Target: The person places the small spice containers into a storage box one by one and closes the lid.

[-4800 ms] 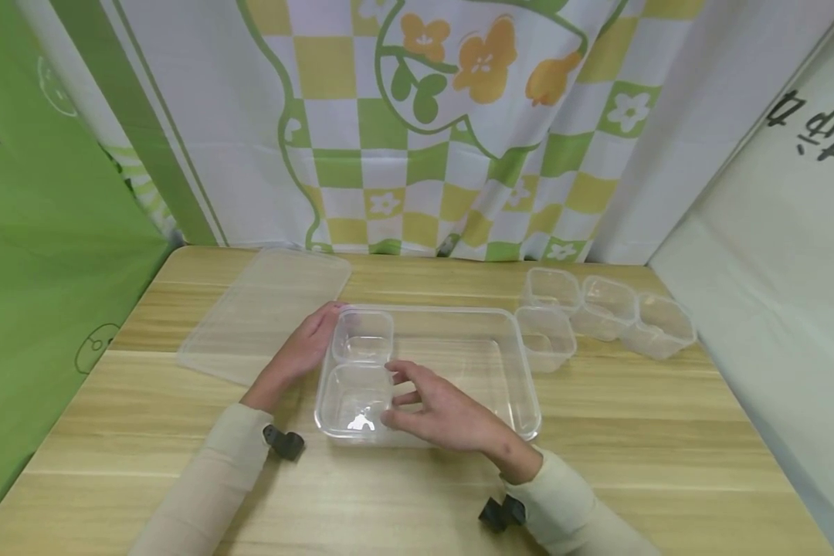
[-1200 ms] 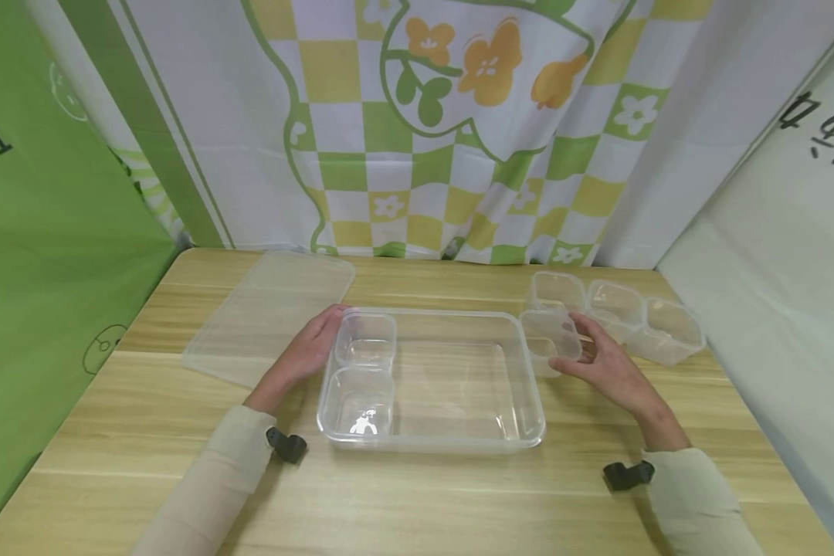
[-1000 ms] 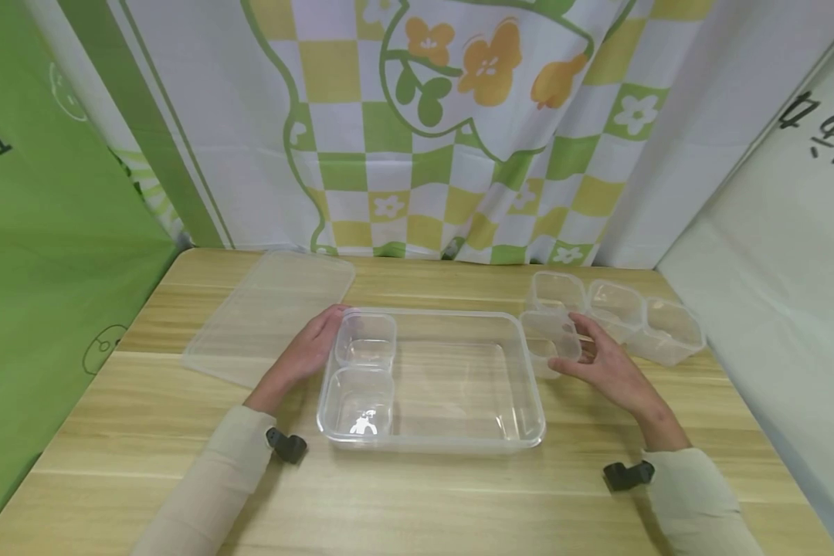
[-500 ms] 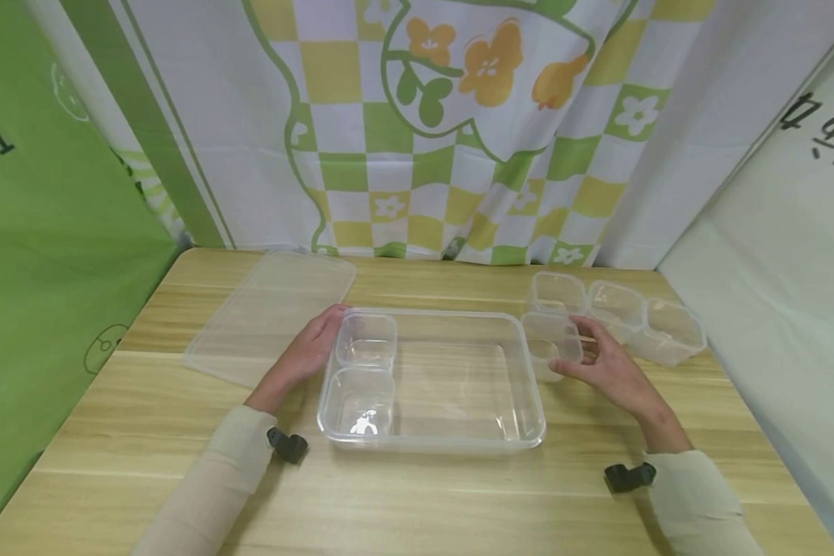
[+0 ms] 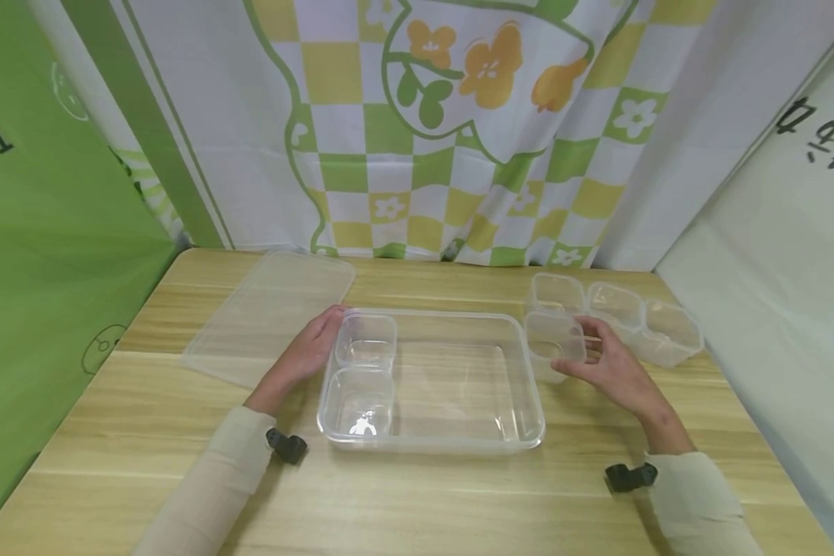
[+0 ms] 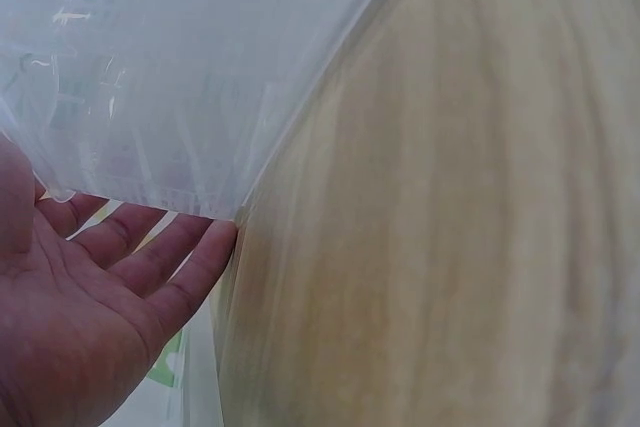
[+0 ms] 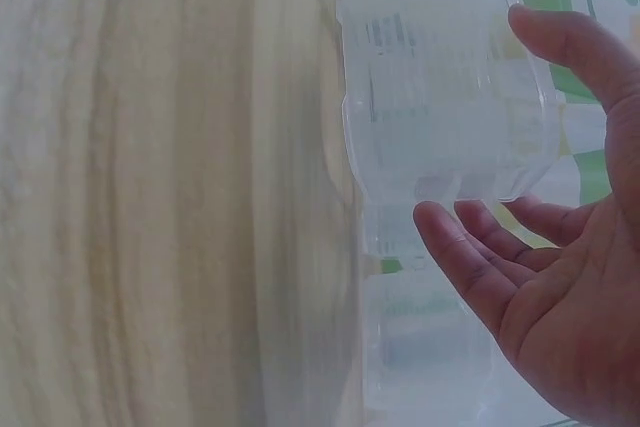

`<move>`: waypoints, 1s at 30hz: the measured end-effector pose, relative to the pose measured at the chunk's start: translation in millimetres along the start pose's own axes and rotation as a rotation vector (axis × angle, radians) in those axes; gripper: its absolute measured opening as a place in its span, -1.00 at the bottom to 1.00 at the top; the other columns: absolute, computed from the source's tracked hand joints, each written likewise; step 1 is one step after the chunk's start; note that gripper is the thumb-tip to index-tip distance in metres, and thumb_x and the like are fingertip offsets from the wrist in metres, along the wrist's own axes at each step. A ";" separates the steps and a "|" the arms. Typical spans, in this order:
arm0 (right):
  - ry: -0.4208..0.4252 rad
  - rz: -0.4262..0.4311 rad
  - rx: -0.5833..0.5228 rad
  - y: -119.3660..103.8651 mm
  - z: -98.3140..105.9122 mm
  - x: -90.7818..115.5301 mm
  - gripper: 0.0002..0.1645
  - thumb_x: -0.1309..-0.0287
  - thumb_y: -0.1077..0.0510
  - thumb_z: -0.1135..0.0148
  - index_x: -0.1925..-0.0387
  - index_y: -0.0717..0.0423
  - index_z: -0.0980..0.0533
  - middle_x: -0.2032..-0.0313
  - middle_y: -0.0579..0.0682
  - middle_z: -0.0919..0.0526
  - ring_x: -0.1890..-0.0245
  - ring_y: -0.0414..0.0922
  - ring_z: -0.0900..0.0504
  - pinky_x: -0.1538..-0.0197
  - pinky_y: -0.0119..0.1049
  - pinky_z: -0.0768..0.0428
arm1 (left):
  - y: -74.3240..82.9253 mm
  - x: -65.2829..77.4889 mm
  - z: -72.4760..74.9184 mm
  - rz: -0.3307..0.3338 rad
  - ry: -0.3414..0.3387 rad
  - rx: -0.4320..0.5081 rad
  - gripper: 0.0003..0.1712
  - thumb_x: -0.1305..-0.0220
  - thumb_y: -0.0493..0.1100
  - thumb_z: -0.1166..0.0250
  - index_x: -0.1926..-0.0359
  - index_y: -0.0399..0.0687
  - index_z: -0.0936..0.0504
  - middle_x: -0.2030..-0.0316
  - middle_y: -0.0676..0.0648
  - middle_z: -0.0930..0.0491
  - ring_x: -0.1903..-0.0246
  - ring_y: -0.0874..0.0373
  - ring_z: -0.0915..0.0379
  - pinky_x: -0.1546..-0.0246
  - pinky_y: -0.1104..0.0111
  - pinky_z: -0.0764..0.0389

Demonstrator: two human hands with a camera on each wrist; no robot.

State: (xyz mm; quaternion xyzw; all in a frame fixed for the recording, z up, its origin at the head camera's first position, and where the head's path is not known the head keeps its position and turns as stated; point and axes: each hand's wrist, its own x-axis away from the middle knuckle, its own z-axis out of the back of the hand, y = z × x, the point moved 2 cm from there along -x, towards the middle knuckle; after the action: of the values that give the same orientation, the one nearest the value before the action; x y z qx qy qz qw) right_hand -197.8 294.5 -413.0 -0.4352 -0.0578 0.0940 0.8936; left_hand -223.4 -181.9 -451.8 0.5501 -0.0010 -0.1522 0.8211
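Observation:
A large clear rectangular plastic container stands in the middle of the table in the head view. Inside it, along its left end, sit two small clear boxes, a far one and a near one. My left hand touches the big container's far left corner. In the left wrist view its fingers lie nearly straight along the plastic wall. Just outside the container's right wall, my right hand holds another small clear box between thumb and fingers, its rim facing up.
Behind and to the right of the held box stand three more small clear boxes in a row. A flat translucent lid lies at the back left of the table. A checked curtain hangs along the far edge.
From the near small box inside the container, my right hand has moved right to the box outside. Lately that box has shifted slightly right with it. My left hand has stayed in place.

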 end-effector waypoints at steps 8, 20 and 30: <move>0.031 -0.041 0.021 -2.4 6.0 3.8 0.20 -0.23 -0.11 -0.48 -0.59 0.23 0.04 -0.44 0.41 -0.17 -0.38 0.43 -0.23 -0.24 0.36 -0.41 | 0.9 1.2 0.3 -0.002 0.001 -0.002 -0.52 -0.71 -0.13 0.21 -0.25 -0.36 -0.49 -0.13 -0.36 -0.55 -0.24 -0.27 -0.41 -0.39 -0.11 -0.27; 0.128 -0.024 0.047 -14.3 22.0 6.3 0.17 -0.22 -0.07 -0.50 -0.56 0.26 -0.01 -0.38 0.42 -0.29 -0.32 0.40 -0.33 -0.03 -0.29 -0.56 | -1.4 0.5 0.4 -0.012 -0.003 0.002 -0.54 -0.71 -0.14 0.20 -0.24 -0.36 -0.50 -0.12 -0.35 -0.56 -0.23 -0.28 -0.41 -0.38 -0.11 -0.27; 0.135 -0.027 0.040 -31.0 32.9 7.4 0.16 -0.26 -0.11 -0.46 -0.59 0.20 0.02 -0.43 0.33 -0.23 -0.35 0.34 -0.29 0.03 -0.39 -0.51 | -0.7 0.0 0.1 -0.014 -0.007 0.007 -0.53 -0.71 -0.13 0.21 -0.24 -0.36 -0.48 -0.12 -0.36 -0.55 -0.24 -0.28 -0.41 -0.38 -0.11 -0.29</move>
State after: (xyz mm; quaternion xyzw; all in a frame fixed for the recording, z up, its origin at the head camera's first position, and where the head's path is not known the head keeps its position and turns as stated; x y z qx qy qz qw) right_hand -193.0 302.6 -368.1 -0.4217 -0.0016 0.0536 0.9051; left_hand -223.5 -182.2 -452.3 0.5523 -0.0005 -0.1596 0.8182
